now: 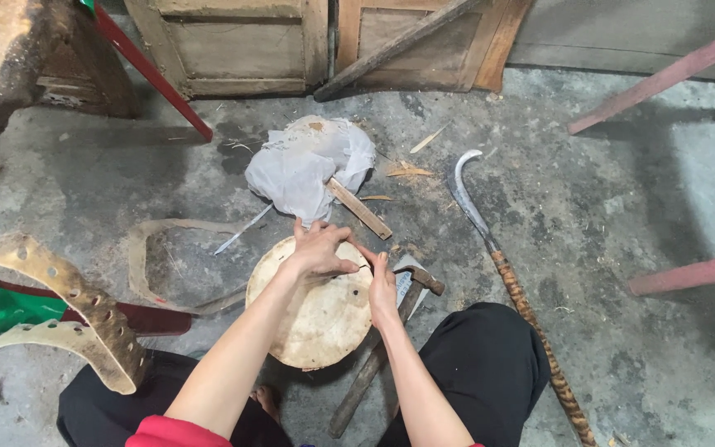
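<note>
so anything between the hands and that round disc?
Nothing visible. The left hand rests directly on the far edge of the round pale disc, and the right hand touches its right edge. The hammer lies partly under the disc's right side; the white cloth sits beyond it, apart.

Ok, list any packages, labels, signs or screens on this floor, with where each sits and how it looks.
No labels, signs or screens show.
White crumpled bag: the only wrapping, on the concrete floor past the round pale disc under both hands, lying over a wooden stick.
</note>
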